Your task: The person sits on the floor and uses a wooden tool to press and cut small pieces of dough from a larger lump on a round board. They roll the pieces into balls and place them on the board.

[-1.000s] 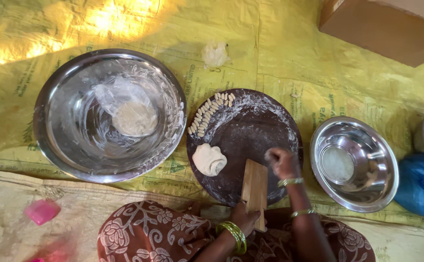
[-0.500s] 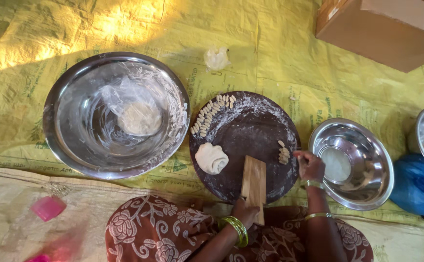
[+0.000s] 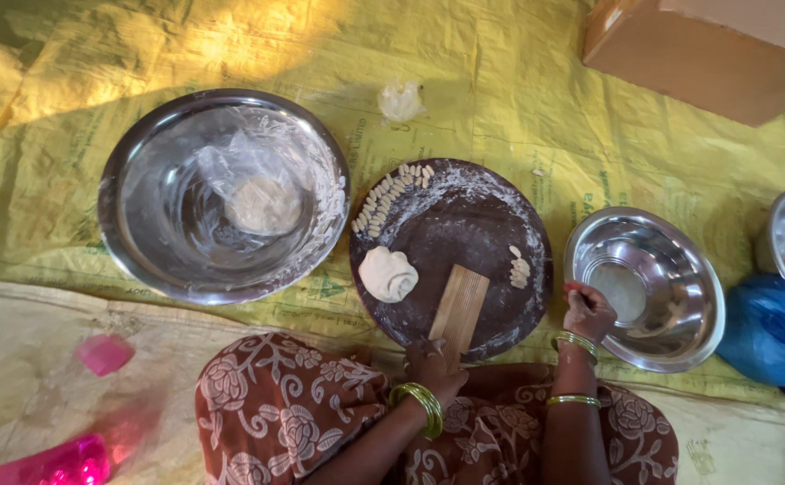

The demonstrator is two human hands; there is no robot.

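Risk: ridged wooden board, pinned at near end by closed left hand, could skid on floured round plate. Right hand loosely curled, contents indeterminate, beside steel bowl; dough lump just left of grip.

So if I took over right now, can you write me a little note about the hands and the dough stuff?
Left hand: holds the near end of the ridged wooden board on the dark round board.
Right hand: closed, at the rim of the small steel bowl; whether it holds anything can't be seen.
Dough lump sits left of the ridged board.
Done: a row of shaped pieces along the far-left edge, a few more pieces on the right.
Left: the lump, plus bagged dough in the big bowl.
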